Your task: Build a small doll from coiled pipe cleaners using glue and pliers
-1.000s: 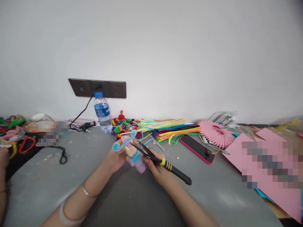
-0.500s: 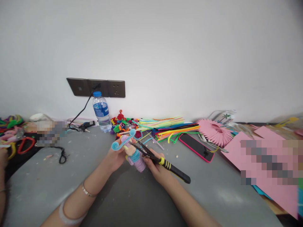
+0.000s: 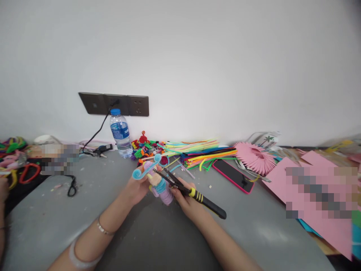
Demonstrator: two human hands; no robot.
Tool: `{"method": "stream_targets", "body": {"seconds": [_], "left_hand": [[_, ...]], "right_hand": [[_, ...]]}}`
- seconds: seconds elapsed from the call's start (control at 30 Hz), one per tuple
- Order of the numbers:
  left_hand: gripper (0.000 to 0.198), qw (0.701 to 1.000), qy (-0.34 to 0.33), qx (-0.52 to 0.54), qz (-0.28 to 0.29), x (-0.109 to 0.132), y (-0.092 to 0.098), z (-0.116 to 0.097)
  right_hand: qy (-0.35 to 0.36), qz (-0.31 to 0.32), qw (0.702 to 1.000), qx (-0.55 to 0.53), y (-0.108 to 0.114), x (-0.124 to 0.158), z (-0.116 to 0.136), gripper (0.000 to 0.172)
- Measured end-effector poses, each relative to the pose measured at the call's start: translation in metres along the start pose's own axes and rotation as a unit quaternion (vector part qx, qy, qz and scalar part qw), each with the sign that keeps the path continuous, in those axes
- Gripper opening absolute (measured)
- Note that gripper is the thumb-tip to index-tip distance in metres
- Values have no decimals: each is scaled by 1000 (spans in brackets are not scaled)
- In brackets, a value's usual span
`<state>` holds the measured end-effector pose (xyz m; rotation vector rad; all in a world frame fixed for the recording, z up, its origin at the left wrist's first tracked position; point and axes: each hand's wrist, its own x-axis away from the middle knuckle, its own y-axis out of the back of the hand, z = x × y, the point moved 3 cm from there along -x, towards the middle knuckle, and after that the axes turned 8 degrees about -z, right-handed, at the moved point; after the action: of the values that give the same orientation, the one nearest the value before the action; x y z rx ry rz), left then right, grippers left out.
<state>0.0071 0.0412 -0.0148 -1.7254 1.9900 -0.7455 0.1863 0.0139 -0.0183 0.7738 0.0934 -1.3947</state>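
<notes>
My left hand (image 3: 138, 190) is closed around the side of a small fuzzy pipe-cleaner figure (image 3: 160, 186). It has a lilac lower part, a blue band, a peach middle and a pale blue strip curled at both ends on top. My right hand (image 3: 189, 199) grips black long-nose pliers (image 3: 207, 205) with yellow bands on the handle. Their slim jaws point up and left, over the upper part of the figure. Whether the tips touch it I cannot tell. The right fingertips are close beside the lilac part. My left fingertips are mostly hidden behind the figure.
Behind the hands lie bundled pipe cleaners (image 3: 210, 154), small colourful pieces (image 3: 145, 146) and a water bottle (image 3: 120, 133). On the right are a phone (image 3: 234, 176), a pink folded-paper fan (image 3: 255, 158) and pink sheets (image 3: 313, 162). Red-handled scissors (image 3: 29, 173) and another person's hand (image 3: 4, 188) are far left.
Hands, figure and pliers hold nearly the same pose. The whole view has shifted very slightly.
</notes>
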Motion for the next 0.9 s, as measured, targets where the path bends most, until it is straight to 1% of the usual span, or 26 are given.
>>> {"method": "stream_targets", "body": {"seconds": [0.17, 0.37, 0.5, 0.7, 0.9], "left_hand": [[44, 1000, -2, 7, 0, 0, 1, 0], [44, 1000, -3, 7, -8, 0, 2, 0], [45, 1000, -6, 5, -7, 0, 1, 0], [43, 1000, -4, 4, -5, 0, 0, -1], [44, 1000, -3, 0, -13, 1, -2, -2]], "right_hand": [[0, -5, 1000, 6, 0, 0, 1, 30], [-18, 0, 1000, -4, 0, 0, 2, 28], [-9, 0, 1000, 8, 1, 0, 2, 27], [-3, 7, 1000, -16, 0, -1, 3, 28], [-17, 10, 999, -40, -1, -2, 0, 28]]}}
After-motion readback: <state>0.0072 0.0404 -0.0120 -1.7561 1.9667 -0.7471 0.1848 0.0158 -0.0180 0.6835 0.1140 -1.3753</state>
